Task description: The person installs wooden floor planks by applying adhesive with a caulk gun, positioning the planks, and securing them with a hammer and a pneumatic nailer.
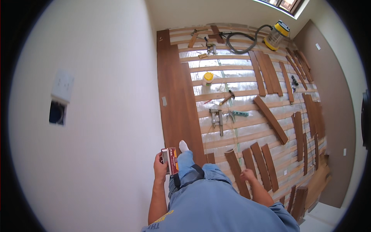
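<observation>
My left hand (159, 168) grips a small red cardboard box (172, 160) beside the white wall. Grey contents, like strips of nails or staples, show along the box's left side. Over the floor planks on the right hangs my right hand (246, 175), its fingers curled together. Whatever those fingers hold, if anything, is hidden. Below the box lies a strip of laid brown floorboards (176, 112), where my white-socked foot (183, 146) rests. Ahead on the floor are a nail gun (220, 123), a caulking gun (237, 113) and a hammer (227, 98).
Wooden battens (228, 126) cross silver foil underlay. Several loose brown planks (270, 120) lie over them at the right. A yellow-lidded container (208, 78) stands mid-floor. At the back are another nail gun (211, 48) and a yellow vacuum cleaner (276, 35) with a black hose (243, 51).
</observation>
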Available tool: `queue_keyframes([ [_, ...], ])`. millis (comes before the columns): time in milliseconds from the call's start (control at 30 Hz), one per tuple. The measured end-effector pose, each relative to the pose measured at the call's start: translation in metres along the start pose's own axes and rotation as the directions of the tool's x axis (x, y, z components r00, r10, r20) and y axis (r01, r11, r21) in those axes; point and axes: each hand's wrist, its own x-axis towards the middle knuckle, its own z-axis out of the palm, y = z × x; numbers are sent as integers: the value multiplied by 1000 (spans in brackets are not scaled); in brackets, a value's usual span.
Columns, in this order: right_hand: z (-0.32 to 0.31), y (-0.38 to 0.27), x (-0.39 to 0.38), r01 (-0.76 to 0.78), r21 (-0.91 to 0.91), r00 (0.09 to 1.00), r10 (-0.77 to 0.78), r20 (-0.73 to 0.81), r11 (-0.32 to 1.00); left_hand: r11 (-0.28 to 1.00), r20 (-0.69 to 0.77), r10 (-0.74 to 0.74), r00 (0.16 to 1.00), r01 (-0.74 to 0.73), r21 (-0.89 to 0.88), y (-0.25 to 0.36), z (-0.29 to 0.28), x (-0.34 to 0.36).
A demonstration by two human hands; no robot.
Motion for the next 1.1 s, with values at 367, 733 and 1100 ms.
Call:
queue_keyframes([
  [367,148,-199,-5,97,307,991,-63,-118,947,986,228,-24,973,-15,165,149,19,254],
  [733,160,-336,182,-103,374,987,142,-79,922,978,226,-122,966,79,193,249,111,495],
  [1100,157,-648,213,279,513,953,-169,-250,812,925,271,-144,952,32,379,370,191,736],
])
